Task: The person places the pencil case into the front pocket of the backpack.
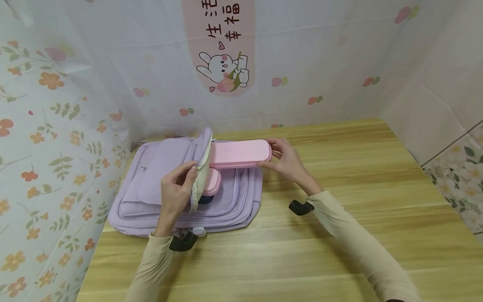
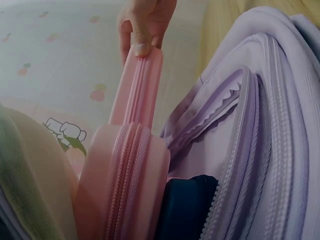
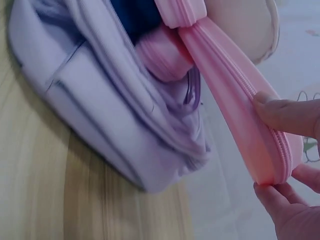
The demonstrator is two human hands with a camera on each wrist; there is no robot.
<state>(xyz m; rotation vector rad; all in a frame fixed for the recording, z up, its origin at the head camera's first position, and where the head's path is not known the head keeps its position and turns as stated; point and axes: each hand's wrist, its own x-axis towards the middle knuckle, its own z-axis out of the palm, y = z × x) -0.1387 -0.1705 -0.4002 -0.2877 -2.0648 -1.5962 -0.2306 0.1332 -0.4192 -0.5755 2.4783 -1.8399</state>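
A lilac backpack [image 1: 151,167] lies flat on the table, its front opened by a zip. My left hand [image 1: 175,193] pinches the raised edge of the opened flap [image 1: 203,167], thumb on the near side. With thumb and fingers, my right hand [image 1: 284,159] grips the outer end of a long pink zip case [image 1: 241,152], whose other end goes behind the flap. Below it, a smaller pink zip case [image 1: 213,181] sticks out of the opening. Beside that one sits a dark blue item [image 2: 187,207], mostly hidden. Another pink piece [image 3: 167,55] shows in the right wrist view.
The wood-grain table [image 1: 339,251] extends to the right and front of the backpack. A printed cloth with a rabbit [image 1: 224,69] hangs behind it, and a flowered cloth [image 1: 49,167] stands close along the left side. Black wrist mounts [image 1: 300,207] sit at both cuffs.
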